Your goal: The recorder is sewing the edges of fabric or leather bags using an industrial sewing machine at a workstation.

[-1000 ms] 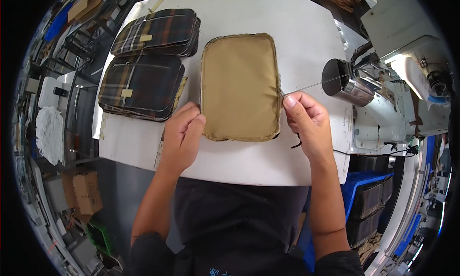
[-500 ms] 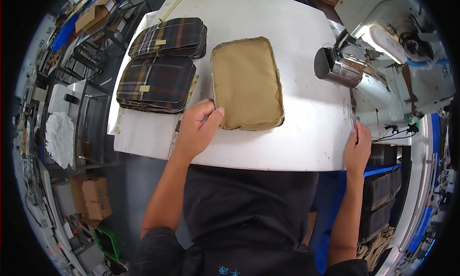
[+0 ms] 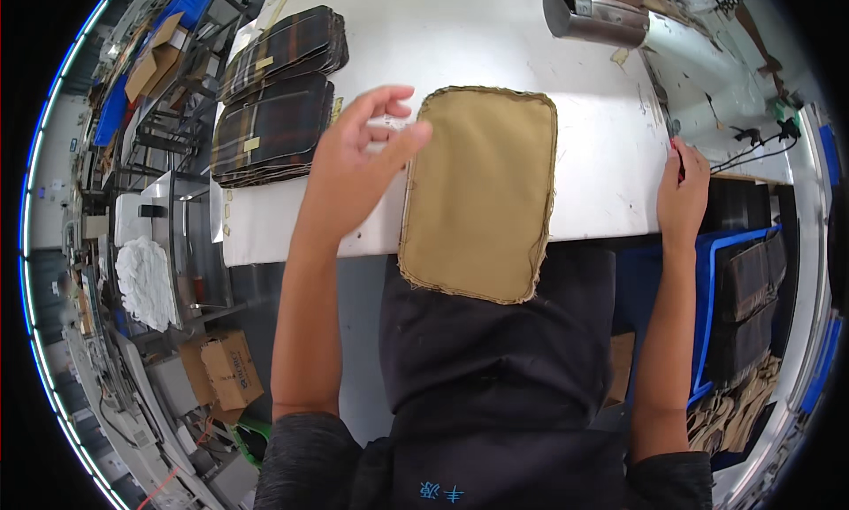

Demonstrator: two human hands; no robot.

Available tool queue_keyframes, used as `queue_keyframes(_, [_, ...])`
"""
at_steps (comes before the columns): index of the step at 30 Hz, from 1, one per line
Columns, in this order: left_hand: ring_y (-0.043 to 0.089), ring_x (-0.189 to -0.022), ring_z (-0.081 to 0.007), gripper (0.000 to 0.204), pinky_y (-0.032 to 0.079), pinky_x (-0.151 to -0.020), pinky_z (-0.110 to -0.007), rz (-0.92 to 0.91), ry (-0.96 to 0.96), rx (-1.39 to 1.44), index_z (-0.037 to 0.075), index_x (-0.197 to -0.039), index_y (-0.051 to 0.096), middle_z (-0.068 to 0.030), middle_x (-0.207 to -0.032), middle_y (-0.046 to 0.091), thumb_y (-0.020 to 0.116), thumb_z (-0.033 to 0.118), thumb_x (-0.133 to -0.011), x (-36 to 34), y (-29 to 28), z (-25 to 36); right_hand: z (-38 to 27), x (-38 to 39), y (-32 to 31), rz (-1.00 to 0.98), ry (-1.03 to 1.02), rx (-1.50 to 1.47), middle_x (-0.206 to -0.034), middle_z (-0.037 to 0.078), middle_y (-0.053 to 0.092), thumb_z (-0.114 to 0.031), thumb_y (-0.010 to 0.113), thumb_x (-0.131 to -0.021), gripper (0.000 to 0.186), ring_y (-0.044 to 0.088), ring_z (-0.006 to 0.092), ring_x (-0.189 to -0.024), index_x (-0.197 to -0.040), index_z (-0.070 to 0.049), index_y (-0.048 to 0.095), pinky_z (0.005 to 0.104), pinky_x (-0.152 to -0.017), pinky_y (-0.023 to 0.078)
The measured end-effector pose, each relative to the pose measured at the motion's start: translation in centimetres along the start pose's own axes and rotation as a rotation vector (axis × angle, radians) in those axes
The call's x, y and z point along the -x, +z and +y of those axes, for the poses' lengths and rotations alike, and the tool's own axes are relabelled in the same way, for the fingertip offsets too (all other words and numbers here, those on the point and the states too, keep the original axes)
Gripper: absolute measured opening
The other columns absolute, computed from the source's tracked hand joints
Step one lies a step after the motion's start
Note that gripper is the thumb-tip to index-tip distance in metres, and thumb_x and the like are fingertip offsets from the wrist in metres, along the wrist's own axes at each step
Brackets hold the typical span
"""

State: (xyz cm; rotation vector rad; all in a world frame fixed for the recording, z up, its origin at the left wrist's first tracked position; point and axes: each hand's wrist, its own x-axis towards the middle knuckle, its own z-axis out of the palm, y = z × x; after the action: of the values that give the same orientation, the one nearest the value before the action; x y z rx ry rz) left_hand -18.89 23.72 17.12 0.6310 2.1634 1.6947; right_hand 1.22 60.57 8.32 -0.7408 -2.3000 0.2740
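A tan fabric piece (image 3: 478, 191) with rounded corners and frayed, stitched edges lies at the table's front, its lower part overhanging the edge above my dark-clothed lap. My left hand (image 3: 371, 130) is raised at its upper left edge, fingers apart and curved, holding nothing. At the table's right edge, beside the machine, my right hand (image 3: 685, 169) is closed round a small red and dark object, mostly hidden by the fingers. Two piles of plaid fabric pieces (image 3: 270, 121) with pale yellow tabs sit on the white table (image 3: 451, 32) at the left.
A metal sewing machine (image 3: 592, 19) with cords stands at the right. Below it is a blue-rimmed bin (image 3: 703, 324) of plaid pieces. Left of the table are metal racks, a white heap (image 3: 146, 280), cardboard boxes (image 3: 225, 368) and a green container (image 3: 250, 444).
The tan piece has slid toward me over the front edge. My left hand has let go and opened. My right hand has moved from the piece to the table's right edge. The view has shifted.
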Motion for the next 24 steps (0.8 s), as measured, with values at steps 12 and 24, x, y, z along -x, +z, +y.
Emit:
queue_keyframes(12, [0.065,-0.083,-0.0056,0.022,0.053,-0.071,-0.025,-0.177,-0.147,-0.115,0.006,-0.102,0.078,0.0021,-0.088,0.073,0.077,0.027,-0.096,-4.8,1.1,0.7,-13.6,2.1,-3.5,-0.319,0.321,-0.871,-0.080,-0.003,0.061,-0.017,0.069,-0.103,0.035,0.054,0.0048,-0.074,-0.132,0.002,0.069,0.0214,-0.068,0.044])
queue_keyframes(24, [0.067,-0.081,-0.0061,0.022,0.056,-0.069,-0.024,-0.435,-0.347,0.162,0.006,-0.108,0.077,0.0017,-0.092,0.074,0.071,0.026,-0.100,-5.1,0.5,-1.3,-16.3,1.7,-0.8,-0.477,0.525,-1.073,-0.087,0.003,0.074,-0.015,0.072,-0.101,0.034,0.065,0.0056,-0.077,-0.127,0.006,0.071,0.0224,-0.069,0.052])
